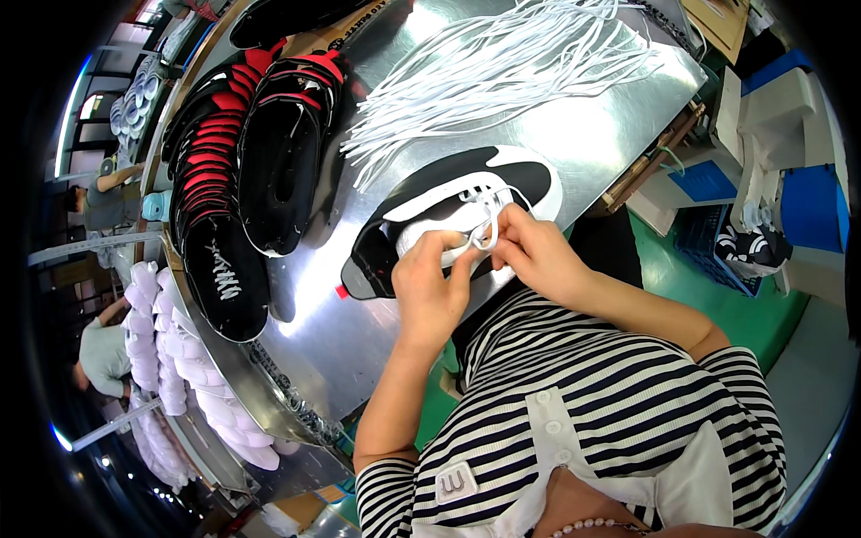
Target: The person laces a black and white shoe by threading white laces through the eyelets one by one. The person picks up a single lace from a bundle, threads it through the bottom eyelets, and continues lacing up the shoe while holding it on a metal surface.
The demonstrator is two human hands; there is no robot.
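Note:
A black and white shoe upper (421, 190) with a grey heel and a small red tab lies on the metal table in front of me, its toe pointing to the far right. White lace (491, 213) runs through the eyelets and loops up over the tongue. My left hand (430, 276) is closed at the near side of the lacing, thumb and forefinger pinching the lace. My right hand (531, 249) pinches the lace too, just right of the left one. The fingertips of both hands almost meet, and they partly hide the eyelets there.
A bundle of loose white laces (502, 76) spreads over the far part of the metal table (327, 359). Stacked black and red shoe parts (211, 170) line its left side. On the right, a blue crate (708, 247) stands on the green floor. Other people work at the far left.

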